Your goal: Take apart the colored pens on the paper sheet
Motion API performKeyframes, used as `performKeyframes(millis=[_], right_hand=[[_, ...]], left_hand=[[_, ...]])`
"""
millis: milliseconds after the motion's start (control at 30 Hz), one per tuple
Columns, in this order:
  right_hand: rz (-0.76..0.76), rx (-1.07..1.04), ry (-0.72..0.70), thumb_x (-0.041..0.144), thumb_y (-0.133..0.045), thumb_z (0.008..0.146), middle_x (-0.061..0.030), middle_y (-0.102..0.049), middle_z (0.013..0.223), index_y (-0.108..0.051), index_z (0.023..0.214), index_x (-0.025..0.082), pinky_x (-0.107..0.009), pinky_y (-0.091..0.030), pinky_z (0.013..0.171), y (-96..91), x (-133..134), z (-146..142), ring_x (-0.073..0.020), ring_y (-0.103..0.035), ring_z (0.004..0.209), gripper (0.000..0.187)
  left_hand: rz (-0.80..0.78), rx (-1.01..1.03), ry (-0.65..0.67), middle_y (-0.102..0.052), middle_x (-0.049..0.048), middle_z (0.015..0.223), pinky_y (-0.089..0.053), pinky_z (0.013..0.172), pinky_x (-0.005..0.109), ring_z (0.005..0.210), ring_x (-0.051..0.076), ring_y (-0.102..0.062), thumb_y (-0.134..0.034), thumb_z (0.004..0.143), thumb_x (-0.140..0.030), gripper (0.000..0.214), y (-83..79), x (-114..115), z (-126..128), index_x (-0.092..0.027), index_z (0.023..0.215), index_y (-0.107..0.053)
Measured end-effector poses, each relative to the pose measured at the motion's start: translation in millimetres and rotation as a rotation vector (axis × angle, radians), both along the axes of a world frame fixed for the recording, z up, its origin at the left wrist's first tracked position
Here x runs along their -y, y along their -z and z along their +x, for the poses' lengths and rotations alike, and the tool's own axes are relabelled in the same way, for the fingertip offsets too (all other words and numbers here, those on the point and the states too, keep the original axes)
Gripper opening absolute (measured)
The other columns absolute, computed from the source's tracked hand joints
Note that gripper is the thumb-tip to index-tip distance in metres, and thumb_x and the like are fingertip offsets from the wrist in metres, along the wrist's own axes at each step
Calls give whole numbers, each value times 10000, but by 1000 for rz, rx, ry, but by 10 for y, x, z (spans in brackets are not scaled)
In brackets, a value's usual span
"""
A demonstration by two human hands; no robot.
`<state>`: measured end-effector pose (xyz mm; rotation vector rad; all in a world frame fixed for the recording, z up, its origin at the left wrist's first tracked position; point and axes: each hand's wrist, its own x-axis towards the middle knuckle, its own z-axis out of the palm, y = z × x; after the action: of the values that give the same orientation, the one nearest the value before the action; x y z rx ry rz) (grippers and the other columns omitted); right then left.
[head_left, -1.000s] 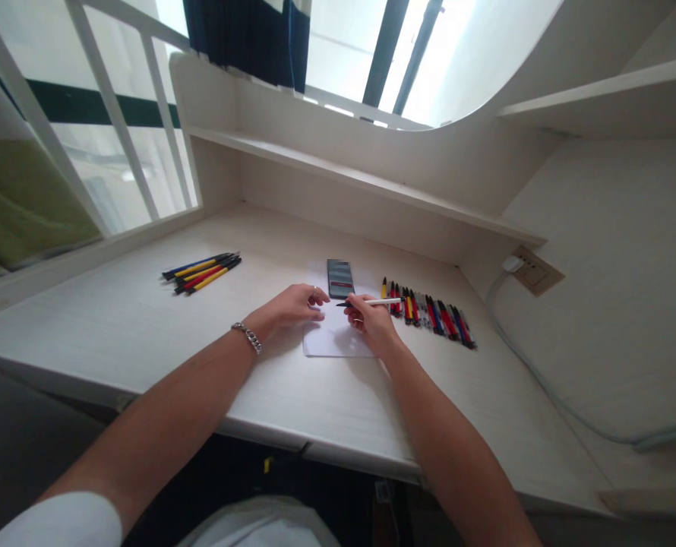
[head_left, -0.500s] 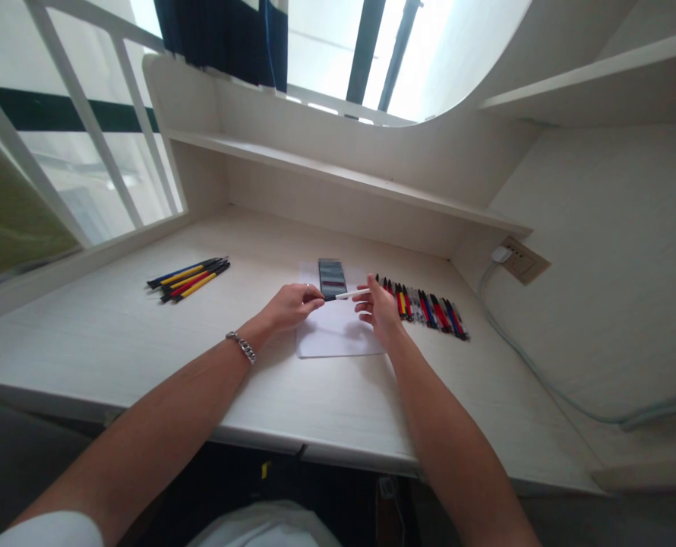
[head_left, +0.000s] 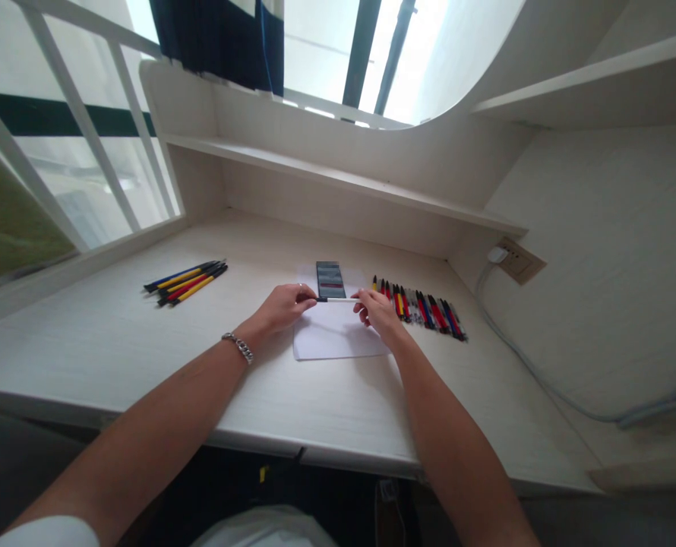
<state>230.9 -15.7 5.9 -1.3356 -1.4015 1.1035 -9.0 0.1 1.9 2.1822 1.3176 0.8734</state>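
A white pen with a black end lies level between my two hands, above the white paper. My left hand is closed on its black end, thumb and fingers pinched together. At the white end, the thumb and fingers of my right hand grip the pen. Just behind it a dark phone with a lit screen rests on the top part of the paper. My right hand is close to a row of pens in red, black, blue, yellow and clear.
To the left lies a loose pile of yellow, red, blue and black pens. A low shelf runs along the desk's back. On the right wall, a white plug sits in a socket, its cable hanging down.
My right hand has lowered slightly and closed its fingers on the pen's white end. The pen has gone from slightly tilted to level. My left hand keeps its pinch.
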Motion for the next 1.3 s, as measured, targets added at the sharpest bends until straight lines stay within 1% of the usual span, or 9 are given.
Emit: performKeyframes(millis=[167,267,433,500,633,833,933,1067,1300], right_hand=[[78,304,-241,343,-655,807,-20,-694,695,-754,831,158,-225,-410,545,10,45,116,-119,-557,571,212],[162,452,-251,274,-652,812,-16,-723,721,-787,870,190,-244,-422,611,12,93,127,-144,-598,632,169],[319,621,-17,226,-693,805,-35,-765,808,-808,811,233,-274,-443,701,-76,33,282,-190,-662,751,115],[327,651,136,261,-680,828,-44,-769,811,-817,841,226,-280,-451,698,-130,-40,501,-201,-670,759,142],[235,692,524,324,-641,865,-100,-789,924,-816,994,178,-295,-476,733,-152,-84,1256,-232,-703,837,261],[-15,723,965,298,-666,813,-167,-777,989,-795,1061,131,-324,-521,782,73,307,2421,-258,-717,904,326],[-94,728,1020,316,-653,820,-216,-758,1038,-793,1082,116,-365,-531,816,192,431,2592,-295,-713,948,358],[-179,718,1039,308,-672,797,-248,-741,1060,-809,1058,143,-392,-536,809,265,397,2528,-326,-710,968,337],[-242,750,959,335,-663,783,-210,-749,1078,-822,1025,198,-402,-526,821,276,336,2472,-321,-705,970,320]], left_hand=[[-11,53,-20,-758,64,898,-496,783,299,820,199,-667,-641,839,-336,225,1,-42,-43,-173,945,-753],[-1,83,6,-757,58,906,-498,787,303,826,197,-673,-651,832,-355,238,27,-47,-26,-178,959,-747],[-39,116,-30,-750,48,927,-511,763,312,795,193,-672,-696,786,-375,496,59,-41,-7,-185,1242,-653],[-64,36,-18,-748,56,914,-506,765,322,784,197,-668,-686,779,-359,427,71,-38,-14,-181,1168,-693],[-88,-33,14,-746,57,898,-502,753,311,790,202,-672,-640,799,-383,379,97,-37,-21,-187,1113,-724],[-88,-57,-2,-758,46,890,-491,741,307,789,208,-673,-619,780,-430,410,94,-42,2,-217,1112,-731],[-104,-57,-15,-764,54,897,-500,762,321,807,221,-680,-628,765,-450,413,97,-47,0,-226,1093,-737],[-78,-76,-14,-762,56,907,-506,774,323,813,220,-685,-623,780,-467,415,125,-64,-18,-232,1102,-738],[-81,-96,-8,-767,60,935,-509,766,312,832,221,-692,-617,787,-467,400,111,-55,-12,-227,1077,-753]])
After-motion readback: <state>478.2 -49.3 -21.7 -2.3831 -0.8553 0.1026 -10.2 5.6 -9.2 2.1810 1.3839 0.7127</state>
